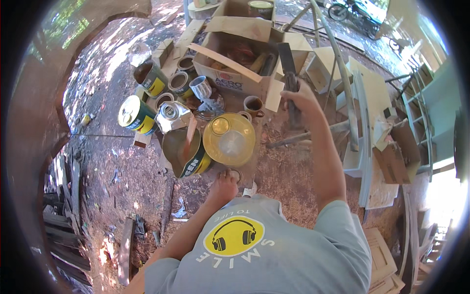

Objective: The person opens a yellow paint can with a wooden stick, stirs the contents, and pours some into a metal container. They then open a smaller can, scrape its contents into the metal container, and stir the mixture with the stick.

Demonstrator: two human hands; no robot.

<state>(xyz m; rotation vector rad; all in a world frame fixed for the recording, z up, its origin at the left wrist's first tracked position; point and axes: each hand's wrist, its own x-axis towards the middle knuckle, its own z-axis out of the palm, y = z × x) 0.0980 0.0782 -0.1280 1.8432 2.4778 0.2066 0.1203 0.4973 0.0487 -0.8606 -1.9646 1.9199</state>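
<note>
Your right hand (302, 98) clamps a long, dark, flat bar (287, 60) jutting beyond the fist; your left hand (225, 187)'s hold I can't tell. Swinging leftward could topple the brown, round mug (252, 105) left of your grip.

Site: open-air workshop, paint and woodwork by the look | littered earth ground (105, 171), sun-dappled upper left | opened paint tins (149, 81) clustered left of upper centre | pale drawer-like boxes (323, 68), wooden panels (379, 98) at right | weathered planks (126, 250) lower left | motorbike (339, 12) upper right
</note>
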